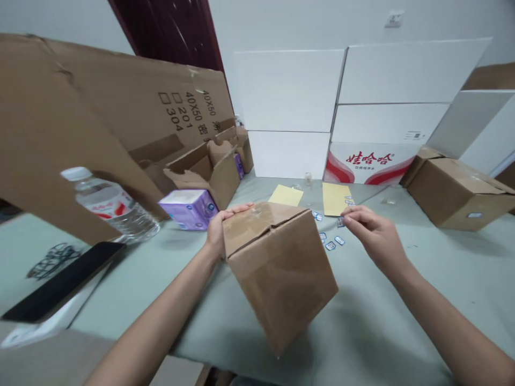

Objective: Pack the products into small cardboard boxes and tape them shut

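A closed, taped cardboard box is tilted over the table in front of me. My left hand grips its left side, with fingers along the far upper edge and the thumb mostly hidden. To the right of the box, my right hand pinches a small blue-edged sticker between thumb and forefinger. Several similar stickers lie on the table between the box and that hand. Just beyond the fingers is a yellow backing sheet with a few stickers at its right edge; a second yellow sheet is partly hidden behind the box.
At left are a water bottle, a purple tissue pack, an opened carton and a black flat object. Another cardboard box sits at right, bearing a sticker. White cartons line the table's back.
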A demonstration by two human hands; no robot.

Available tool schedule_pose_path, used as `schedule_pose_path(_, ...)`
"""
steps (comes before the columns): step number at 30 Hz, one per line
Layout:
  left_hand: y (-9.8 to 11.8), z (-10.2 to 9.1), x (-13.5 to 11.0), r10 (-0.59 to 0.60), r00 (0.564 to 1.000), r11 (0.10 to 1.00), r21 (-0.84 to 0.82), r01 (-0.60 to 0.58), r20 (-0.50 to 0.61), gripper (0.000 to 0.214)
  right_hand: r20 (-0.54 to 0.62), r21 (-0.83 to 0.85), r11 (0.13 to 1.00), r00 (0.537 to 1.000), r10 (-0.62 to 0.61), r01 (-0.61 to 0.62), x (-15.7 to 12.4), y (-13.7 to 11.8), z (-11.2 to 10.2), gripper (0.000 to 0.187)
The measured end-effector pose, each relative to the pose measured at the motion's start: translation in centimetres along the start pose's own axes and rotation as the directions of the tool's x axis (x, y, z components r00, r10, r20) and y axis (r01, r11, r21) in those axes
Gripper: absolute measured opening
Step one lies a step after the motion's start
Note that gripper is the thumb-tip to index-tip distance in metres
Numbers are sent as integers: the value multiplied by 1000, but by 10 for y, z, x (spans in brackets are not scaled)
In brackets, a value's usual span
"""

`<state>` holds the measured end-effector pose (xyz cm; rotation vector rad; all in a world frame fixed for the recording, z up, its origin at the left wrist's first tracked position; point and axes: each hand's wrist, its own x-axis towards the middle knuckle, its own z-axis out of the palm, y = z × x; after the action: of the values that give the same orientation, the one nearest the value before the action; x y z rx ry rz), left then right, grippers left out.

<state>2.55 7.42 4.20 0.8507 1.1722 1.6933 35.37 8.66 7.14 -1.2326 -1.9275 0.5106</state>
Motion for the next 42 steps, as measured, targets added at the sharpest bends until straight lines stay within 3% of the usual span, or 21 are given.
schedule_pose_path(5, -2, 1, -1, 2, 1000, 999, -40, -2, 9, 20, -110, 203, 914, 936, -336, 352, -45, -72, -13, 11)
schedule_pose_path(9, -4, 0, 1, 12, 1000, 999, -53, -10, 26, 21, -78, 159, 859, 874, -480, 486, -59, -94, -12, 14)
schedule_pose_path(21, -6, 0, 1, 33, 998, 998, -63, -30, 44, 23, 127, 121, 877, 869, -478, 464, -56, -101, -17, 21)
schedule_pose_path(25, -6, 0, 0, 34, 998, 998, -57, -32, 44, 25, 211, 148, 859, 833, -512, 491, -54, -102, -17, 20)
schedule_pose_path(32, -6, 1, 0, 30, 998, 998, -57, -27, 47, 27, 211, 122, 807, 780, -589, 577, -55, -99, -8, 18)
schedule_pose_path(35, -6, 0, 0, 32, 998, 998, -60, -29, 47, 25, 194, 10, 752, 736, -648, 659, -54, -99, -3, 17)
schedule_pose_path(42, -6, 0, 0, 34, 998, 997, -72, -30, 61, 25, 185, -218, 523, 561, -807, 824, -48, -101, -2, 26)
